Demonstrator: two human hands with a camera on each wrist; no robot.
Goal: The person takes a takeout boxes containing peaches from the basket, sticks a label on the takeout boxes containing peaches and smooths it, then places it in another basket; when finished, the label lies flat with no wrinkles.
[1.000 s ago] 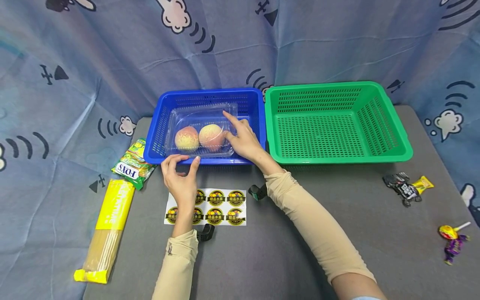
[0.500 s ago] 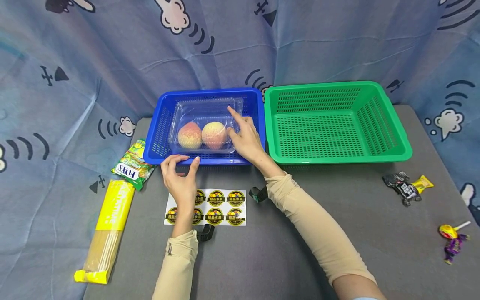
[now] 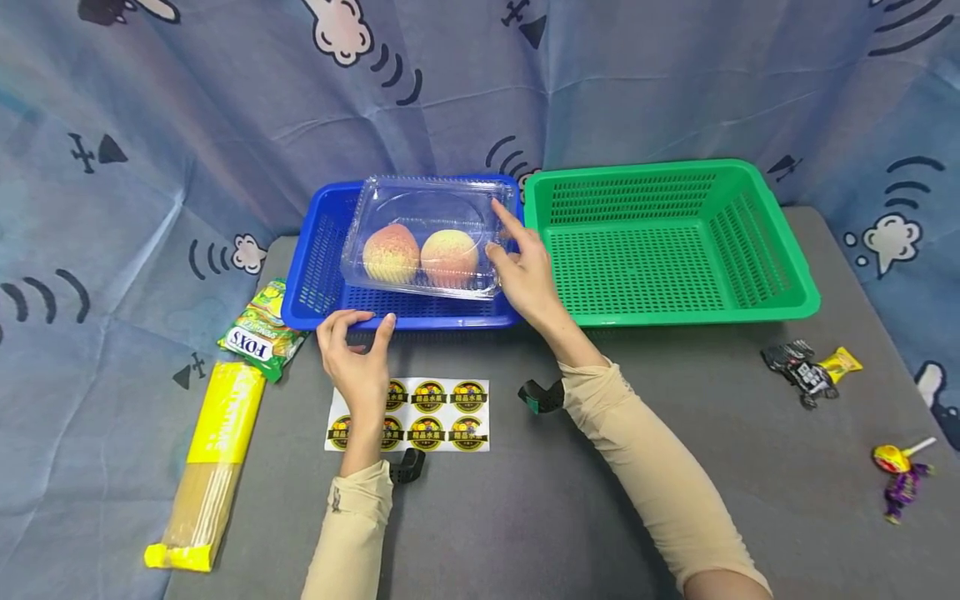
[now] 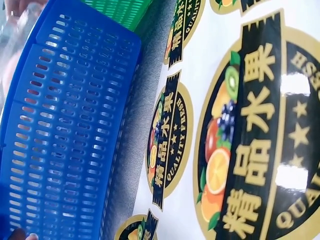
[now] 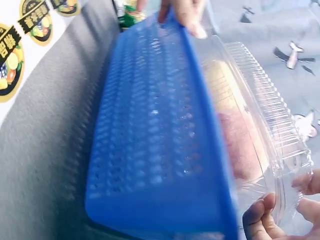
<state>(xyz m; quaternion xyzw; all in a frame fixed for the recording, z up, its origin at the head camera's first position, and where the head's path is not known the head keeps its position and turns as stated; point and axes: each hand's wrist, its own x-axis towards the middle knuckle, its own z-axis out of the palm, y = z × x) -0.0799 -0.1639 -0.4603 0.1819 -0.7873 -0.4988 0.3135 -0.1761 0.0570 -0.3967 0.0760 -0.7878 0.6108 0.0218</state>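
Note:
My right hand (image 3: 531,275) grips the right end of a clear plastic clamshell box (image 3: 427,208). Inside the box lie two peaches, one red-yellow (image 3: 391,255) and one paler (image 3: 449,258). The box is raised over the blue basket (image 3: 450,322), its front edge slightly tilted. In the right wrist view, the thumb and fingers pinch the box's end (image 5: 280,185). At the basket's near rim, my left hand (image 3: 357,367) pinches the edge between thumb and fingers. Below that hand lies a sheet of round fruit stickers (image 3: 468,417), partly hidden by the wrist.
A green basket (image 3: 637,320) adjoins the blue one on the right. At the left lie a green FOX'S candy bag (image 3: 262,333) and a yellow noodle pack (image 3: 213,458). Wrapped candies (image 3: 806,371) and a lollipop (image 3: 892,458) lie at the right. A patterned curtain (image 3: 450,83) hangs behind.
My right hand has lifted the clamshell box with the peaches up from inside the blue basket and a little to the right. The left hand stays at the rim.

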